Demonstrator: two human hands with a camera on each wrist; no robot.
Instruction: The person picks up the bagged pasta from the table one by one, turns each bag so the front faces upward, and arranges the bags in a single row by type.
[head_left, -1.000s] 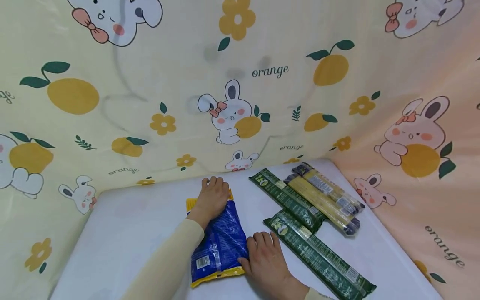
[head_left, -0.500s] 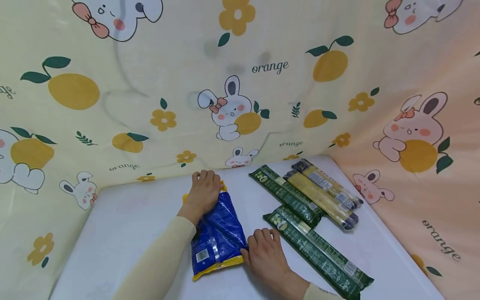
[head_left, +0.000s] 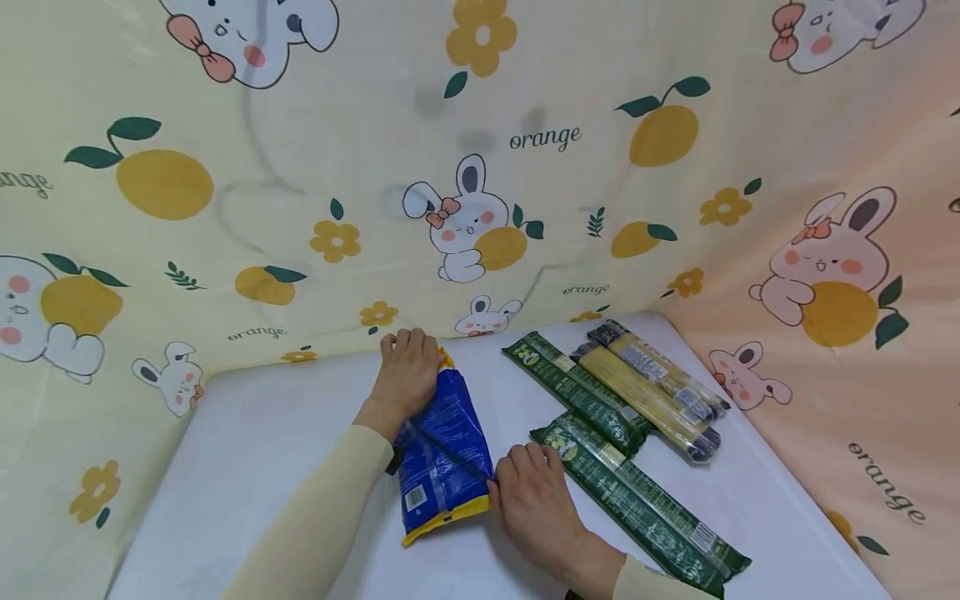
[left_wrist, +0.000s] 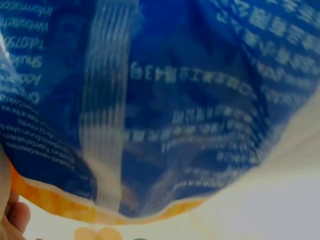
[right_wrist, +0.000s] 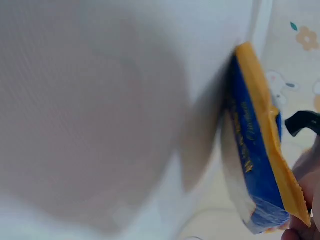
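A plump blue food bag with yellow ends lies at a slant between my hands, its printed back and barcode facing me. My left hand grips its far end, fingers curled over the yellow edge. At the near right corner, my right hand pinches the bag between thumb and curled fingers. Clear tape and small print cover the bag's back in the left wrist view. Seen from the right wrist, the bag stands tilted over the white table, a shadow beside it.
Right of my hands lie two long green packets, the nearer beside my right hand. Clear packs of pale yellow sticks lie beyond them, near the right edge. A patterned curtain rises behind the white table.
The bag's far end has shifted left with my left hand, and its near end has moved up and slightly right. My right hand stays at the corner. The long packets have not moved.
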